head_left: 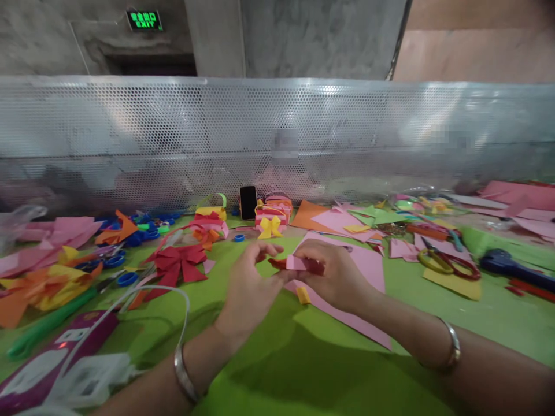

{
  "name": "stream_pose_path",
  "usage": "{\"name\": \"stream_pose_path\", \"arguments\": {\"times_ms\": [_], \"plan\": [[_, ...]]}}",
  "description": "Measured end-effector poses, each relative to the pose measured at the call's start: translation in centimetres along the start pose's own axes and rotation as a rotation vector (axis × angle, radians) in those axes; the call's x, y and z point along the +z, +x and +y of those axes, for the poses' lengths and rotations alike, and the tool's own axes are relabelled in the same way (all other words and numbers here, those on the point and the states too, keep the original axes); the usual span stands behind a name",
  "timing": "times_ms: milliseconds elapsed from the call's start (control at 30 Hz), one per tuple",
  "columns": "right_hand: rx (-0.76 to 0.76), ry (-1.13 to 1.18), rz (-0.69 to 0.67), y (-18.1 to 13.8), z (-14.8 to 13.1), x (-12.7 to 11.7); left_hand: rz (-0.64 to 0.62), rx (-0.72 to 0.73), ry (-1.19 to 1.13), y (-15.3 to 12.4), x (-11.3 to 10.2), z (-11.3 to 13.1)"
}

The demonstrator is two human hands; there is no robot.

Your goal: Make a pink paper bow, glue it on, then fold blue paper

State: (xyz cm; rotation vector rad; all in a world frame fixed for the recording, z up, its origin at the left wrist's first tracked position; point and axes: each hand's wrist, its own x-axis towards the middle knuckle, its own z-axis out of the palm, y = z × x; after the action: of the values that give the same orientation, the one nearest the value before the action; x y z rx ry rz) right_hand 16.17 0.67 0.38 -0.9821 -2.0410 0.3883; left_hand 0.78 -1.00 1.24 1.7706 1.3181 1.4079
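- While I am watching from a distance, a silver bracelet (184,372) is circling the left wrist, and a white adapter (89,378) is sitting against a purple power strip (93,326) in the lower left.
- Over the green tabletop (269,370), the right hand (336,268) is pinching a small piece of pink and red paper (296,263) between thumb and fingers.
- The left hand (251,283) is meeting it thumb-first, index finger arching apart; I am seeing too much overlap to tell whether it is gripping the paper.
- Beneath the right hand, a pink sheet (359,315) is lying flat, with a yellow paper scrap (303,295) resting near its left edge.
- Farther out, a red bow (178,264) is lying to the left, while scissors (448,263) are resting partly on yellow paper (455,284) to the right.
- Beyond, a yellow bow (270,227) is showing near an upright dark phone (248,203).
- Behind everything, a perforated metal screen (208,127) is spanning the view, and a green exit sign (144,21) is glowing above.
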Motion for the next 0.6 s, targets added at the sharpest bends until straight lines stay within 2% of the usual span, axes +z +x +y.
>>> {"name": "stream_pose_path", "arguments": {"times_ms": [67, 200, 233, 300, 400, 500, 600], "plan": [[0.041, 0.017, -0.033, 0.0, 0.0, 0.0, -0.008, 0.017, 0.009, -0.1, -0.1, 0.2], [0.068, 0.016, -0.090, 0.2, 0.3, -0.3, -0.172, -0.040, 0.008, 0.3, -0.4, 0.1], [0.060, 0.028, -0.092, 0.4, 0.5, -0.5, -0.156, -0.060, -0.032, 0.6, -0.5, -0.2], [0.065, 0.114, -0.080, 1.0, 1.2, -1.1, -0.039, -0.101, -0.152, 1.4, -0.8, -1.0], [0.173, 0.313, 0.042, 1.9, 2.4, -1.8, 0.132, -0.202, -0.387, 2.5, -1.5, -2.2], [0.258, 0.410, 0.120, 2.4, 3.1, -1.8, 0.168, -0.336, -0.604, 3.1, -1.9, -2.7], [0.236, 0.427, 0.049, 2.2, 2.7, -1.1, 0.165, -0.417, -0.691, 2.9, -1.8, -2.3]]}}
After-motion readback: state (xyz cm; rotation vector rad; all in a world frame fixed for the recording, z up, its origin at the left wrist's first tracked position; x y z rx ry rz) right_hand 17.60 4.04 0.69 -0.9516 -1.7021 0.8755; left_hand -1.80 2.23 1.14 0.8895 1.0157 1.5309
